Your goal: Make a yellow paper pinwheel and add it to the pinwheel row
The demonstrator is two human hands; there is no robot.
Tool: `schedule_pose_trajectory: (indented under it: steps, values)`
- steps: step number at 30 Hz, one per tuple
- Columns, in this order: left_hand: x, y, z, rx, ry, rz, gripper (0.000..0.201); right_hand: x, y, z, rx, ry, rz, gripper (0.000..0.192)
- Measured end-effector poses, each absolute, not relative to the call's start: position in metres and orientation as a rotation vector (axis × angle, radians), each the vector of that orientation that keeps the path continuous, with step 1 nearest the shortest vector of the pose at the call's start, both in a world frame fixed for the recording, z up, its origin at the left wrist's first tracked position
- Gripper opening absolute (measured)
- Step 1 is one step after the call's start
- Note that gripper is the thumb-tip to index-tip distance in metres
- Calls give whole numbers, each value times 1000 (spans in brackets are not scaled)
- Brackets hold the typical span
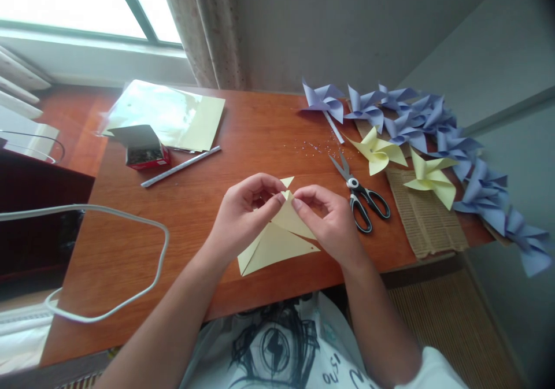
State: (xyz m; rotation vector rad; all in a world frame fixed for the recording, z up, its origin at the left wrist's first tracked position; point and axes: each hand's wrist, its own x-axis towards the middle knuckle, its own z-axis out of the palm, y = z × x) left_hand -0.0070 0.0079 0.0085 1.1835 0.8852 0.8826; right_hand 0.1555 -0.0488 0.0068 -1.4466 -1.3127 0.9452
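A pale yellow paper square (277,247), slit in from its corners, lies on the table in front of me. My left hand (249,212) pinches one of its raised corner points between thumb and fingers. From the other side, my right hand (327,218) grips the same upper part of the paper with thumb and forefinger. A small hole shows near the right-hand tip of the sheet. The fingers hide part of the far edge. Scissors (353,184) with black and white handles lie partly spread just right of my right hand.
Several purple pinwheels (405,132) and two yellow pinwheels (429,176) stand along the right, partly on corrugated cardboard (425,221). At left are a small red box (147,159), a paper stick (181,166), packaged yellow sheets (173,114) and a white cable (162,256). Tiny scraps (314,146) dot the table.
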Motion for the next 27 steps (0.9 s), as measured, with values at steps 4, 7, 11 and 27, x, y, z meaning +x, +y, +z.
schedule_pose_trajectory:
  steps: [4,7,11,27]
  values:
    - [-7,8,11,1188,906,898,20,155,-50,11,-1469,-1381,904,7]
    - [-8,8,11,1218,921,865,23,155,-51,13,-1469,-1428,873,7]
    - [-8,8,8,1275,907,808,26,156,-52,13,-1481,-1462,859,7]
    - [-25,27,-1,1353,1257,1184,39,176,-58,-9,-1397,-955,1055,14]
